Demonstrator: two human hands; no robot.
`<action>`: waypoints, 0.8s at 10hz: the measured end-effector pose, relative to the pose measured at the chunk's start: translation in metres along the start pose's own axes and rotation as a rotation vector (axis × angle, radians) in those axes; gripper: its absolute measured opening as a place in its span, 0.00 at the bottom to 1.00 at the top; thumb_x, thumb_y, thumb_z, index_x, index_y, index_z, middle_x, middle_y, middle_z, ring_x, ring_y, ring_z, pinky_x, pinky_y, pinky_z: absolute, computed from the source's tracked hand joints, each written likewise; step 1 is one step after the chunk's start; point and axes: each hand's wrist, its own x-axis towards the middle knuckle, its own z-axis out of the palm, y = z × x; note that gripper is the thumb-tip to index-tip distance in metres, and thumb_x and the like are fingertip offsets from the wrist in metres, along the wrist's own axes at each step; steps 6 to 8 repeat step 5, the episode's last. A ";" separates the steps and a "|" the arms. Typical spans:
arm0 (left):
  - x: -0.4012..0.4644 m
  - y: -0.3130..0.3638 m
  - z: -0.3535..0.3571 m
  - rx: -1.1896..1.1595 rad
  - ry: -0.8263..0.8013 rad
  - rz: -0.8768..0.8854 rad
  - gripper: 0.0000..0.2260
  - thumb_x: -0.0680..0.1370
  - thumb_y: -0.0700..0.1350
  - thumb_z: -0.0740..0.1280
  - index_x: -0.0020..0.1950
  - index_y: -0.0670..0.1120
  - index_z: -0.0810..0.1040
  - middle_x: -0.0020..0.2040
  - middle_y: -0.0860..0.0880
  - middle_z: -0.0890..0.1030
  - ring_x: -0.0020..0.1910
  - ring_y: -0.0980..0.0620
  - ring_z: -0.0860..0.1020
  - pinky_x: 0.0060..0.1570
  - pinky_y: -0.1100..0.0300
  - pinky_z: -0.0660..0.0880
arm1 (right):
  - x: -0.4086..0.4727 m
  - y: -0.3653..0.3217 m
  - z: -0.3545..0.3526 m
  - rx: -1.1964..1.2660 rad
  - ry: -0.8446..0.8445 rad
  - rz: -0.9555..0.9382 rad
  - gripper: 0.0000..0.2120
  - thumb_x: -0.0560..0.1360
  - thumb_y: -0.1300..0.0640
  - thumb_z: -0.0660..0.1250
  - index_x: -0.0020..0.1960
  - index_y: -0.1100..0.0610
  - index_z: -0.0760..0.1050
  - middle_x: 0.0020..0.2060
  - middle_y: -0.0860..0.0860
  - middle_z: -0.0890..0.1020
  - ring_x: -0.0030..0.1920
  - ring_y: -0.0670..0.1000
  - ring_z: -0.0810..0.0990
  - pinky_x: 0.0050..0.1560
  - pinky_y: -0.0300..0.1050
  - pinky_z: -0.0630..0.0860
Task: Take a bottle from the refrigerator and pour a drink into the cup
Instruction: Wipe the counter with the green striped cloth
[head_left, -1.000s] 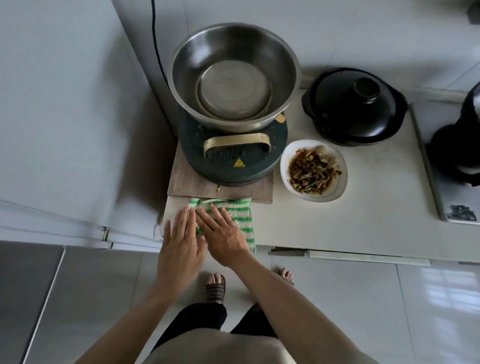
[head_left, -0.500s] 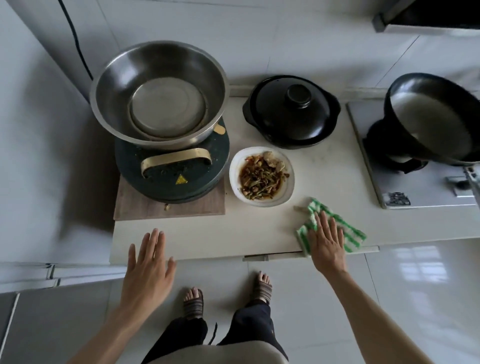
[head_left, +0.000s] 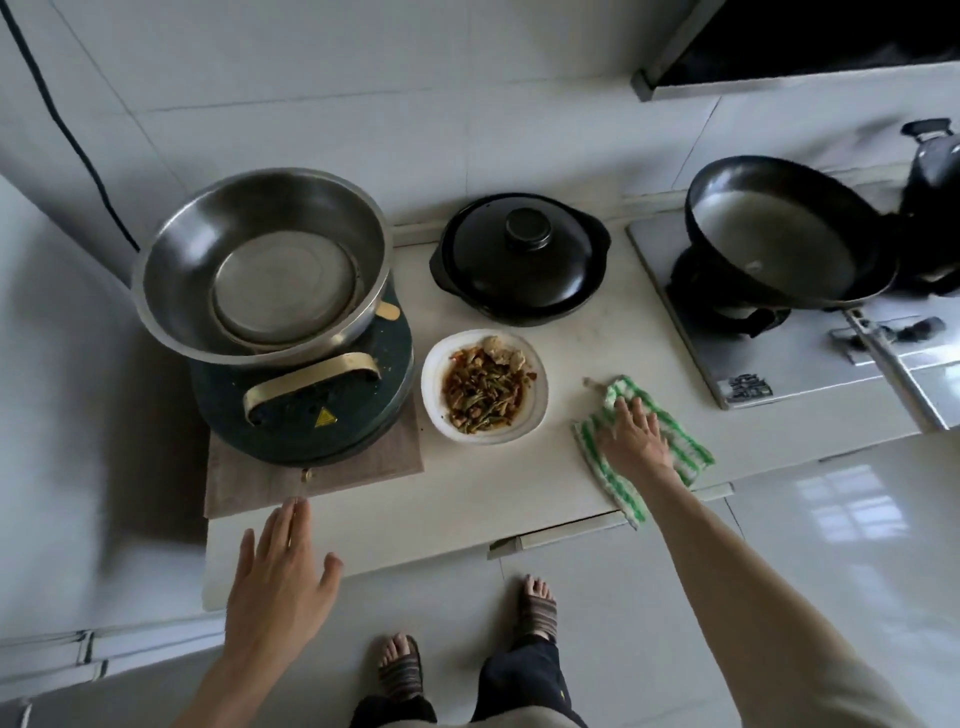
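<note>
The person's right hand (head_left: 631, 434) lay flat, fingers straight, on a green-and-white striped dishcloth (head_left: 670, 441) at about four o'clock on the pale stone tabletop (head_left: 519, 493). It was pressing the cloth down, not gripping it, which looked to me like wiping the surface to make room. The cloth's near corner hung just over the tabletop's front edge. The left hand (head_left: 280, 577) hovered at seven o'clock over the front edge, fingers spread and relaxed, its grip open and empty, probably held out for balance.

Neither the bottle nor the cup was anywhere to be seen, so the task proper had not begun. The tall pale panel (head_left: 67, 415) at nine o'clock could have been the refrigerator, though the wide lens smeared it too much for me to be sure.

A white round plate of brown stir-fried food (head_left: 484, 387) sat near the middle, set forward within easy reach. At ten o'clock a wide stainless steel basin (head_left: 260, 265) rested on top of a dark green round cooker with a brass handle (head_left: 306, 410), itself on a brown mat (head_left: 311, 467) that likely shielded the tabletop. A black lidded clay pot (head_left: 519, 254) stood at twelve o'clock against the wall, and a black wok (head_left: 779, 239) sat on the steel gas hob (head_left: 810, 358) at two o'clock.

I judged the next move to be leaving the cloth and turning left toward that panel.
</note>
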 end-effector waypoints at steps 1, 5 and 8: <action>0.007 0.013 -0.022 -0.001 0.007 0.010 0.36 0.77 0.55 0.65 0.81 0.45 0.57 0.80 0.46 0.64 0.77 0.47 0.64 0.78 0.47 0.58 | -0.010 -0.001 -0.017 0.113 0.021 -0.025 0.31 0.81 0.46 0.59 0.80 0.56 0.56 0.80 0.56 0.56 0.79 0.58 0.56 0.76 0.54 0.58; 0.052 0.139 -0.255 -0.122 0.445 0.447 0.22 0.75 0.49 0.73 0.69 0.50 0.78 0.60 0.55 0.82 0.46 0.49 0.84 0.49 0.51 0.80 | -0.144 -0.046 -0.287 0.541 0.417 -0.680 0.14 0.74 0.37 0.70 0.45 0.47 0.81 0.35 0.46 0.86 0.31 0.46 0.85 0.34 0.39 0.81; 0.052 0.139 -0.255 -0.122 0.445 0.447 0.22 0.75 0.49 0.73 0.69 0.50 0.78 0.60 0.55 0.82 0.46 0.49 0.84 0.49 0.51 0.80 | -0.144 -0.046 -0.287 0.541 0.417 -0.680 0.14 0.74 0.37 0.70 0.45 0.47 0.81 0.35 0.46 0.86 0.31 0.46 0.85 0.34 0.39 0.81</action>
